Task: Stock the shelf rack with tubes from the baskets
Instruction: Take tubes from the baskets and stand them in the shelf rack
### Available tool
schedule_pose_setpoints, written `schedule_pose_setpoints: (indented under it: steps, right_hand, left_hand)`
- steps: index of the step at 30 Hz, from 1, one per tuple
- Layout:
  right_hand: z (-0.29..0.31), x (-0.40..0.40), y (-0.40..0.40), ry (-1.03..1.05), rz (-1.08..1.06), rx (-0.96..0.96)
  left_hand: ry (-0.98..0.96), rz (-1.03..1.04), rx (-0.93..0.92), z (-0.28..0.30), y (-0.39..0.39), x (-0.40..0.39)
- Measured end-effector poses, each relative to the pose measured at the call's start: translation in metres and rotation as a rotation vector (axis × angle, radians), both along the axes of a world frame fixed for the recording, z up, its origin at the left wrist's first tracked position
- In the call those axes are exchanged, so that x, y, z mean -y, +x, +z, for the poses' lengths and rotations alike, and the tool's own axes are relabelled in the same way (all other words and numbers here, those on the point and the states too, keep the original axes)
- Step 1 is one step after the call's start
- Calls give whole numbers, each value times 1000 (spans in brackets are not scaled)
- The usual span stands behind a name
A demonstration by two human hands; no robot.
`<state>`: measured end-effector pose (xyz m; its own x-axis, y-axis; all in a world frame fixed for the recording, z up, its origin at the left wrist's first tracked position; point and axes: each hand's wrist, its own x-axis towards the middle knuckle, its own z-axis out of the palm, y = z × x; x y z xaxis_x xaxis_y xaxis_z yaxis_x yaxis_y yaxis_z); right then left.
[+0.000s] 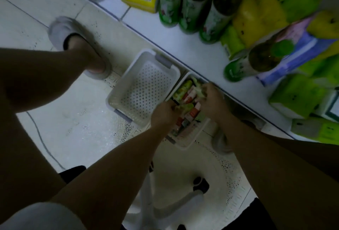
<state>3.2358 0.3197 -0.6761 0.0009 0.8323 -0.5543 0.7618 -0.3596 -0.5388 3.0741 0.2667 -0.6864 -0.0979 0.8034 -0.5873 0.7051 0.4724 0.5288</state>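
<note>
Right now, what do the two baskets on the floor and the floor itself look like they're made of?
Empty basket: looks like white moulded plastic, matte, with a base full of round holes and grey handles. Full basket: seems the same white plastic, though tubes and both hands cover most of it. Floor: probably pale glazed tile, given the grout lines and soft sheen.

My white plastic basket [145, 86] at centre, matt and perforated, glossy printed tubes [189, 101] in the next plastic basket [190, 138], smooth pale floor tiles [36, 9] upper left, glossy dark bottles [192, 6] on my smooth white shelf [201, 55], soft grey slipper [60, 30]
</note>
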Motion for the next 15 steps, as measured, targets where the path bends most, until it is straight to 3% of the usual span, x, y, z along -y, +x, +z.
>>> schedule_pose_setpoints:
  steps: [6, 10, 12, 15]
  right_hand:
    - [69, 5, 23, 29, -147, -163]
    - [129, 8, 32, 114, -145, -229]
    - [163, 10, 32, 113, -110, -264]
    - [218, 15, 29, 192, -32, -276]
  left_hand:
    - [177, 53, 181, 60, -10, -27]
    - [206, 167, 458, 119, -11, -47]
    - [228, 136, 587, 159, -8, -57]
    - [349, -20, 631, 227, -1, -69]
